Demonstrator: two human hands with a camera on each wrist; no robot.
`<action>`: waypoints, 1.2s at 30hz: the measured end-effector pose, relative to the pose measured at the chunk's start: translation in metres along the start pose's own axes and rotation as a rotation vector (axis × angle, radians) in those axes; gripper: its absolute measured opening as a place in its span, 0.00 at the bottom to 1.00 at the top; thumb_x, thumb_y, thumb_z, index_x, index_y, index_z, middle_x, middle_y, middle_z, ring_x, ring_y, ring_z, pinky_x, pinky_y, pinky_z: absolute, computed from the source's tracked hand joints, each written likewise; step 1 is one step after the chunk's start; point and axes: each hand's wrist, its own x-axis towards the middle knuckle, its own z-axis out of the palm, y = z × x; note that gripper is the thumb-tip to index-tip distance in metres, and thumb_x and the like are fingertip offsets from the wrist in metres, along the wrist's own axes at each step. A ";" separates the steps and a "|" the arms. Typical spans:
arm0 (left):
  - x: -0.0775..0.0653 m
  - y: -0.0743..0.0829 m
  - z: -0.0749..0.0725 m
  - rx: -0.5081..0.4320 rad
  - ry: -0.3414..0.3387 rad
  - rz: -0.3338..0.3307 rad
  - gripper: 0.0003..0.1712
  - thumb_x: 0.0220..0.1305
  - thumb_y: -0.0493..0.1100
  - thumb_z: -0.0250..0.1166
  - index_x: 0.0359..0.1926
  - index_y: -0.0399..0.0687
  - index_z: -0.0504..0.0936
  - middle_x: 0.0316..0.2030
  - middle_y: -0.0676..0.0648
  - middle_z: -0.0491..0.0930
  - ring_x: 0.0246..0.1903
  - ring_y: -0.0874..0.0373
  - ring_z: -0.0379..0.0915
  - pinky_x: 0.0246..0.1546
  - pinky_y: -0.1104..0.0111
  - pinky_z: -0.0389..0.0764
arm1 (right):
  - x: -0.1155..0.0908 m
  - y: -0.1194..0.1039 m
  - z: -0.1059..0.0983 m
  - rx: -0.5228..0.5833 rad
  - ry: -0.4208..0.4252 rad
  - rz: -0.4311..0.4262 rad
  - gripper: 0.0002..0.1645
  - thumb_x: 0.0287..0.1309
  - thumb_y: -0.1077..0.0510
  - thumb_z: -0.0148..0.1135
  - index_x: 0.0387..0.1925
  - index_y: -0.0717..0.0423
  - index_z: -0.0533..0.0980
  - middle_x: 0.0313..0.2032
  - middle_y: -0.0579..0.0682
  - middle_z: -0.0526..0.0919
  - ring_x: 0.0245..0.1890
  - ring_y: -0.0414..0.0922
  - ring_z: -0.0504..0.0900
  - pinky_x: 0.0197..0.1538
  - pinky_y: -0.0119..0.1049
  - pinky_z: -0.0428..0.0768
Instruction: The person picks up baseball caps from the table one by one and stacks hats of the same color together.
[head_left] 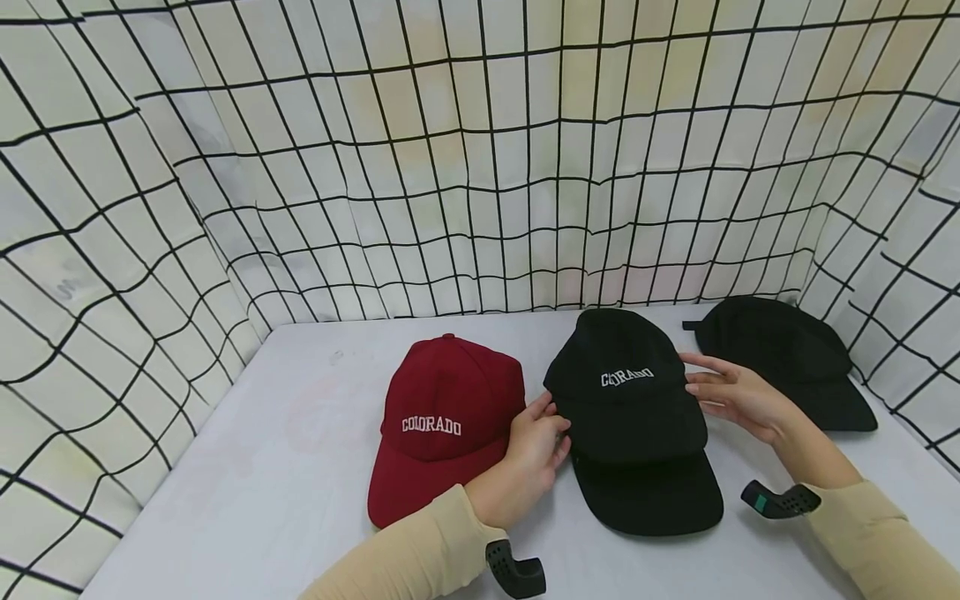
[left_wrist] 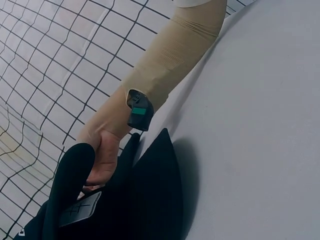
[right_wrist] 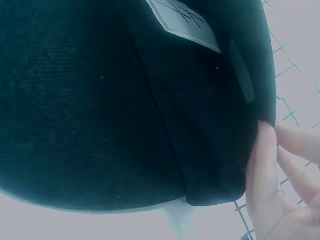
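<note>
A black cap with white COLORADO lettering [head_left: 626, 354] is held between both hands, tilted so its inside faces the wrist cameras. My left hand [head_left: 536, 446] grips its left edge, fingers curled at the rim. On the opposite edge, my right hand [head_left: 742, 396] pinches the rim between thumb and fingers, seen close up in the right wrist view. A pale label [right_wrist: 187, 22] shows inside the cap. Below the held cap, a second black brim [head_left: 648, 500] sticks out over the table; whatever crown it has is hidden.
A red COLORADO cap [head_left: 450, 392] sits left of my left hand, overlapped by it in the head view. Another black cap [head_left: 780, 350] lies at the back right, behind my right hand. Black netting [head_left: 495, 192] over white walls encloses the white table [head_left: 277, 458].
</note>
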 end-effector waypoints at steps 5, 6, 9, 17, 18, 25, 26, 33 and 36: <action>-0.001 0.000 0.000 0.008 0.000 0.003 0.36 0.66 0.25 0.55 0.75 0.35 0.64 0.64 0.39 0.66 0.61 0.46 0.66 0.53 0.60 0.76 | -0.002 0.000 0.000 -0.053 0.007 -0.009 0.30 0.73 0.59 0.60 0.72 0.40 0.68 0.58 0.48 0.74 0.51 0.32 0.80 0.52 0.32 0.81; -0.001 -0.001 -0.001 0.010 -0.001 0.005 0.36 0.66 0.25 0.55 0.75 0.36 0.64 0.65 0.39 0.66 0.61 0.45 0.65 0.53 0.60 0.76 | -0.003 0.001 0.000 -0.060 0.008 -0.011 0.30 0.73 0.59 0.60 0.73 0.41 0.68 0.59 0.50 0.73 0.51 0.32 0.80 0.52 0.32 0.81; -0.001 -0.003 -0.001 0.018 -0.004 0.012 0.36 0.66 0.25 0.55 0.75 0.35 0.64 0.65 0.39 0.66 0.62 0.45 0.65 0.52 0.60 0.76 | -0.005 0.002 0.000 -0.079 0.014 -0.012 0.32 0.73 0.59 0.60 0.74 0.44 0.66 0.62 0.57 0.72 0.50 0.32 0.80 0.52 0.33 0.81; -0.007 -0.006 -0.002 0.024 -0.005 0.027 0.36 0.65 0.24 0.54 0.75 0.36 0.64 0.65 0.39 0.66 0.63 0.44 0.63 0.51 0.59 0.74 | -0.010 0.004 -0.001 -0.119 0.013 -0.018 0.33 0.73 0.61 0.60 0.75 0.52 0.63 0.58 0.57 0.75 0.48 0.36 0.82 0.51 0.36 0.83; -0.008 -0.007 -0.002 0.022 -0.005 0.027 0.36 0.65 0.24 0.54 0.75 0.36 0.65 0.65 0.39 0.66 0.63 0.44 0.63 0.51 0.59 0.74 | -0.011 0.004 -0.001 -0.121 0.008 -0.020 0.33 0.72 0.61 0.60 0.75 0.52 0.63 0.56 0.55 0.77 0.48 0.37 0.82 0.50 0.36 0.83; -0.010 -0.012 -0.005 0.045 -0.016 0.070 0.37 0.62 0.24 0.54 0.74 0.36 0.67 0.62 0.40 0.68 0.59 0.46 0.66 0.45 0.64 0.72 | -0.015 0.004 0.000 -0.115 -0.016 -0.013 0.35 0.70 0.64 0.61 0.74 0.56 0.61 0.48 0.49 0.79 0.45 0.41 0.83 0.48 0.37 0.84; -0.010 -0.013 -0.005 0.045 -0.012 0.070 0.37 0.62 0.24 0.54 0.74 0.37 0.67 0.62 0.40 0.69 0.58 0.46 0.66 0.44 0.64 0.72 | -0.015 0.004 0.001 -0.112 -0.019 -0.008 0.34 0.70 0.65 0.61 0.74 0.55 0.61 0.48 0.49 0.79 0.45 0.41 0.83 0.48 0.37 0.84; -0.010 -0.013 -0.004 0.058 0.018 0.061 0.37 0.62 0.25 0.54 0.74 0.39 0.69 0.65 0.40 0.69 0.57 0.48 0.67 0.40 0.66 0.71 | -0.020 0.008 0.002 -0.070 -0.061 -0.001 0.35 0.69 0.66 0.61 0.73 0.52 0.60 0.45 0.50 0.79 0.44 0.43 0.83 0.48 0.38 0.84; -0.010 -0.014 -0.004 0.062 0.018 0.062 0.37 0.63 0.25 0.54 0.74 0.39 0.68 0.65 0.40 0.68 0.57 0.48 0.67 0.40 0.66 0.71 | -0.021 0.009 0.001 -0.055 -0.076 -0.007 0.33 0.70 0.67 0.60 0.71 0.46 0.62 0.44 0.49 0.79 0.43 0.42 0.84 0.48 0.38 0.85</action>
